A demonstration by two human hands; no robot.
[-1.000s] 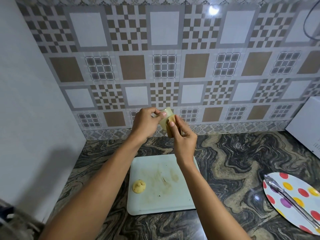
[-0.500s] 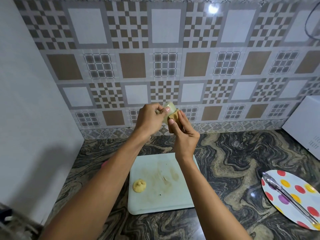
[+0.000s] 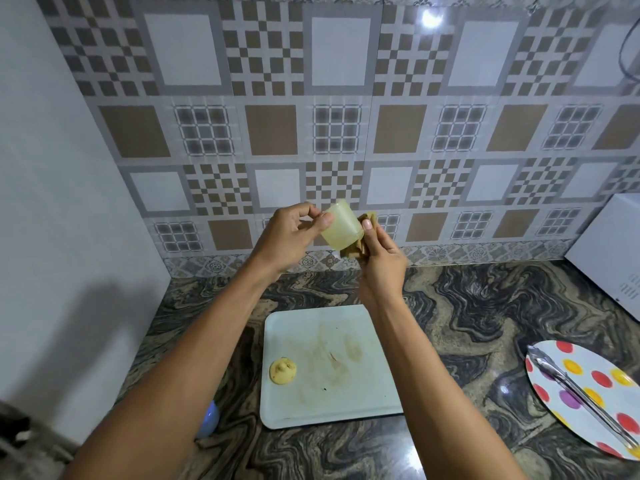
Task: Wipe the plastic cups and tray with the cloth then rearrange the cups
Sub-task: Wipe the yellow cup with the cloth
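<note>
Left hand pinches a pale translucent plastic cup near its rim, thumb on the near side, fingers curled round the far side. Cup is tilted, held in the air in front of the tiled backsplash, well above the counter.

Right hand is closed on a bunched brownish cloth, thumb tip up against the cup's right side. Cloth is pressed to the cup's lower right wall and base; part of it pokes out above the thumb. Can't tell whether any cloth is inside the cup.

Both forearms reach up from the bottom of the view, the right one crossing the white tray's right edge.

Tray lies flat on the dark marbled countertop, directly below the hands. Its surface shows brownish smears around the middle. A small yellow lump sits on its left part; can't tell what it is.

Just left of the tray, a bluish rounded object shows from behind the left forearm, mostly hidden.

To the right, well apart from the tray: a white plate with coloured dots, with metal tongs lying across it.

White appliance at the far right edge, against the backsplash.
</note>
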